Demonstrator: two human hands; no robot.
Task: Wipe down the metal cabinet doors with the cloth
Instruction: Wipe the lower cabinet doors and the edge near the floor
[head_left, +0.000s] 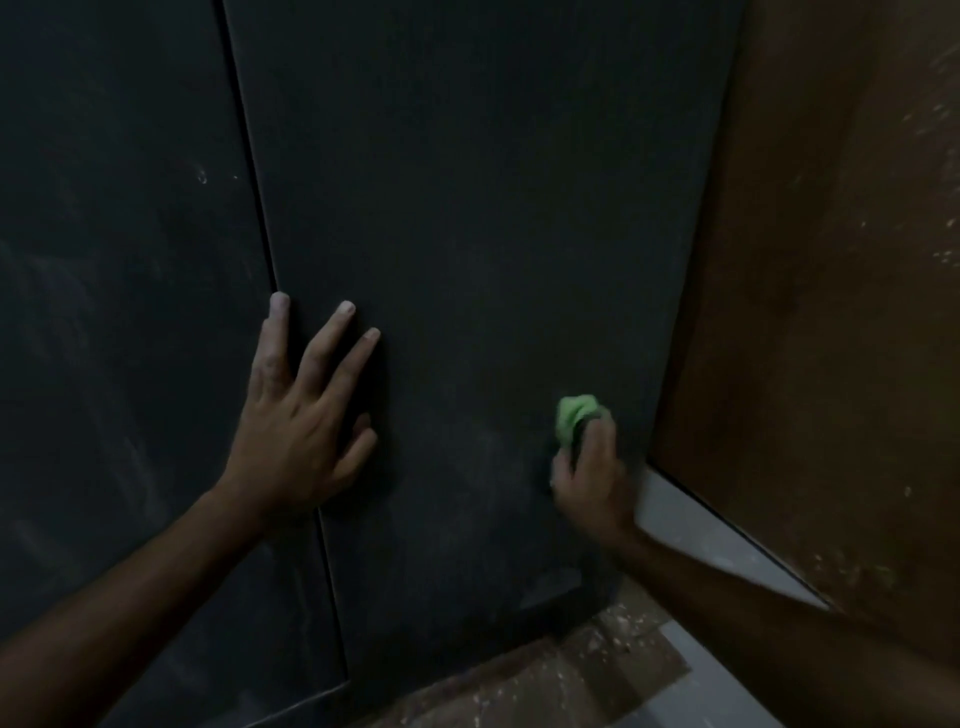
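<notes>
The seam (270, 249) between the two dark metal cabinet doors served as the marker for everything else. The left hand (301, 421) lay flat across that seam low on the doors, its fingers straight and spread wide — one fingertip on the seam line itself, the others fanned onto the right door (467, 218), the thumb tucked toward the lower side. It held nothing; the palm simply pressed against the metal.

Well to the right of the seam, near the right door's outer edge and a little lower than the left hand's fingertips, the right hand (592, 467) gripped a bunched green cloth (574, 415). The fingers were curled round the wad, and its upper part stuck out above them, touching the door's surface. The hand was blurred, so how each finger lay could not be told.

The left door (114, 312), on the other side of the seam, carried pale smears and a small light mark higher up. Faint dusty streaks also showed on the right door below the cloth.

Far right of the seam, beyond the right door's edge, stood a brown wall (831, 312) with a pale strip (691, 525) along its foot. Below the doors lay a speckled floor (545, 675) — dim, like the whole scene.
</notes>
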